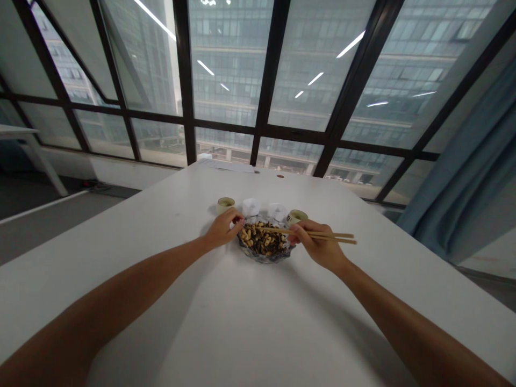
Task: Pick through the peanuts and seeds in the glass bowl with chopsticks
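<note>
A glass bowl (264, 257) of mixed light and dark nuts or beans sits on the white table (226, 322). My right hand (318, 246) is closed on a pair of wooden chopsticks (322, 235), whose tips reach over the bowl's contents. My left hand (223, 227) rests at the bowl's left rim, fingers curled against it. Behind the bowl stand two small beige cups (226, 204) (296, 216) and, between them, two small white cups (250, 206) (277, 210).
Papers (229, 165) and a small brown object (280, 176) lie at the table's far edge. Large dark-framed windows (266, 97) rise behind. A blue curtain (467, 183) hangs at the right. Another white table (24, 140) stands at the far left.
</note>
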Available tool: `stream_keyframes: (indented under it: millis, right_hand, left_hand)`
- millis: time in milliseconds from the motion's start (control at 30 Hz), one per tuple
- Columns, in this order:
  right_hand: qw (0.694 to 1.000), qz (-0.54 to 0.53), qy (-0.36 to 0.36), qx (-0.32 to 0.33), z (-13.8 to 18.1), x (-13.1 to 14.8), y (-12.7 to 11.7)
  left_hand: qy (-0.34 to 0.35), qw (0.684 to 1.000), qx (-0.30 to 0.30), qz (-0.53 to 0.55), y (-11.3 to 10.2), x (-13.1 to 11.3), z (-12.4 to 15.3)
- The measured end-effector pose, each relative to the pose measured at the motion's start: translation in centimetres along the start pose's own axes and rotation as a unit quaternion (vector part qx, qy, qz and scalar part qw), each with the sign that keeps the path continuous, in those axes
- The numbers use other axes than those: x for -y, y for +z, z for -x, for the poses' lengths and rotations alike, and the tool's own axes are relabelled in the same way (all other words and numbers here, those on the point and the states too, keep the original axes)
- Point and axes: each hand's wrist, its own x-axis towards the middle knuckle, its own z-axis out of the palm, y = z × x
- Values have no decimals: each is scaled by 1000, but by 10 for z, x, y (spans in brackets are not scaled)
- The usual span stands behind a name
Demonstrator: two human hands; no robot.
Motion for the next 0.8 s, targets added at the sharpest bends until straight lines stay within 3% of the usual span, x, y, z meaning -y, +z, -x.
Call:
stream_keyframes:
  millis: [233,467,533,633,733,800]
  right_hand:
    - [971,-191,131,-62,-17,-16,-16]
    - [953,-237,173,-79,-22,-30,-25]
    - [962,-209,156,-83,-22,-28,-25]
    - [986,-111,91,-85,-18,-18,-25]
    - [997,39,-18,-60,-11,-2,-25]
    - [981,158,-111,-16,-6,10,-26]
  left_hand:
    - [-4,1000,3,-3,0,0,1]
    - [0,1000,2,-6,0,0,2]
    - [-5,1000,-5,-22,-1,2,1]
    - [-32,993,-68,-95,-6,12,-3]
    - [-96,971,-131,-176,-14,30,-6]
    - [-143,962,-130,-194,-17,45,-6]
